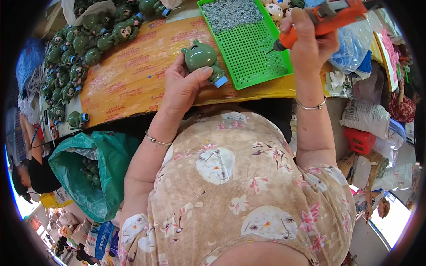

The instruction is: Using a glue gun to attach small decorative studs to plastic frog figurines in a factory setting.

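1. Left hand (pixel 184 84) and right hand (pixel 306 48) are both full, raised at the near side of the bench (pixel 133 84), each wrist wearing a metal bangle.
2. Farthest left, beside the person, a green plastic bag (pixel 113 177) gapes, with more dark green pieces inside.
3. Glossy green figures (pixel 80 42) lie heaped along the left part of the bench; one single figure (pixel 77 119) rests apart from them, near the front edge.
4. Gripped in the left hand is a green figurine (pixel 201 57), tilted, its light-blue end pointing down and right; the thumb presses across it.
5. Just right of that, a green perforated tray (pixel 255 57) carries small metal pieces (pixel 233 15) massed at its far end.
6. Fingers of the right hand wrap around an orange power tool (pixel 326 26), its dark tip pointing left over the tray.
7. Beyond the tool sits a bluish clear plastic bag (pixel 355 46); lower down is a red basket (pixel 359 139).
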{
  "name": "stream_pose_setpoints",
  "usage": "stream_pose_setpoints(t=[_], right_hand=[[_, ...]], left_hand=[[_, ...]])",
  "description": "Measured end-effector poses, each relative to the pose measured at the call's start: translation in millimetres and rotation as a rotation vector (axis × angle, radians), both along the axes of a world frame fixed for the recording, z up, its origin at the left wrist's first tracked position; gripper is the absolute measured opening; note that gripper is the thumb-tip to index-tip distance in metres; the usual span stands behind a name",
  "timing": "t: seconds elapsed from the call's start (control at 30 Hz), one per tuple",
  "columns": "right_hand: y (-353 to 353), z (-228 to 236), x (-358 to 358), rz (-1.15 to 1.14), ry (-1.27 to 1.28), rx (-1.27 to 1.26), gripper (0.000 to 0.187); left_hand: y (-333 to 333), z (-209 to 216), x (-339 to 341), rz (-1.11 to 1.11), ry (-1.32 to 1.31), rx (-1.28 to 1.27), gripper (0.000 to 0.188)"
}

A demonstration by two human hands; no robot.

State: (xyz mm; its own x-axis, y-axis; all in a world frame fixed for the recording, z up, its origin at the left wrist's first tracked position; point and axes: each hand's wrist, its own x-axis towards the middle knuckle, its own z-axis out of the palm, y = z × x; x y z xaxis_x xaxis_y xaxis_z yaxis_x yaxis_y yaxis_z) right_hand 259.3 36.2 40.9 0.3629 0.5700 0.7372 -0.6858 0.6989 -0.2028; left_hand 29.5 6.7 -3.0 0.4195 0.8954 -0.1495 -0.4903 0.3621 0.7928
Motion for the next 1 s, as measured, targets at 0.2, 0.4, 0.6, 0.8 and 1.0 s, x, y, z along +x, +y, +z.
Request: stream_pose_setpoints(t=[0.2,0.4,0.6,0.8,1.0], right_hand=[[-43,47,-17,-0.44,-0.501,-0.354,0.024],[-60,48,-63,-0.081,-0.514,-0.349,0.04],[-54,44,-76,-0.169,-0.558,-0.376,0.038],[-50,39,-80,-0.176,-0.562,-0.379,0.032],[-51,35,-84,-0.249,-0.593,-0.511,0.016]], left_hand=[[-1,1,4,0.049,0.093,0.016,0.046],[-1,-3,5,0.057,0.101,0.06,0.044],[-2,-2,6,0.059,0.057,0.03,0.041],[-2,-1,6,0.05,0.085,0.035,0.04],[-3,0,7,0.034,0.149,0.065,0.041]])
